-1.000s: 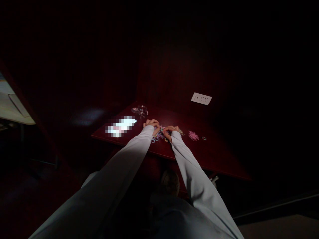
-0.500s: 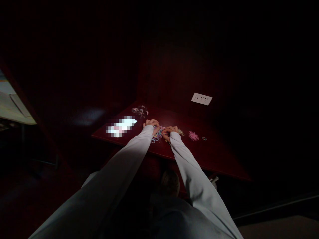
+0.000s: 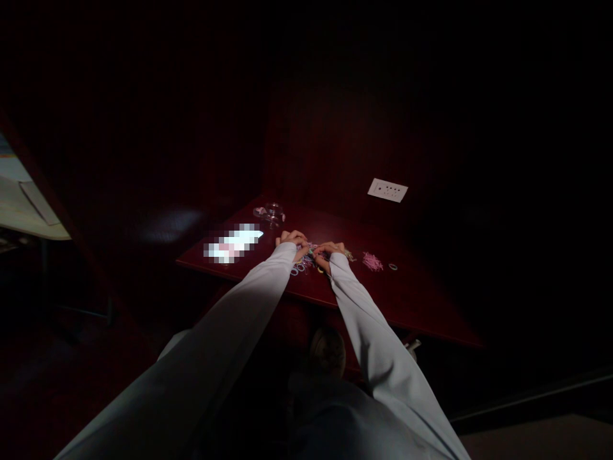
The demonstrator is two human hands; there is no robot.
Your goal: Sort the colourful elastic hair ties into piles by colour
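Observation:
A mixed pile of small coloured hair ties (image 3: 310,248) lies on the dark red table (image 3: 402,300), partly covered by my hands. My left hand (image 3: 292,241) rests at the pile's left side with its fingers bent and drawn together. From the right, my right hand (image 3: 329,251) reaches into the same pile, thumb and fingers closed at the tips. Whatever is between the fingers of either hand is too small and dark to make out. A few pale blue hair ties (image 3: 297,270) lie below my left hand, and a yellow one (image 3: 320,270) lies under my right.
Beyond my right hand are a yellowish heap of hair ties (image 3: 350,255), a pink heap (image 3: 372,261) and a single greenish ring (image 3: 393,266). A clear container (image 3: 273,213) stands at the back left, behind a bright blurred screen (image 3: 233,243). A white socket (image 3: 387,190) is on the wall.
My right hand has shifted slightly right and its fingers have moved within the pile. The left hand has moved only a little. The other heaps are where they were.

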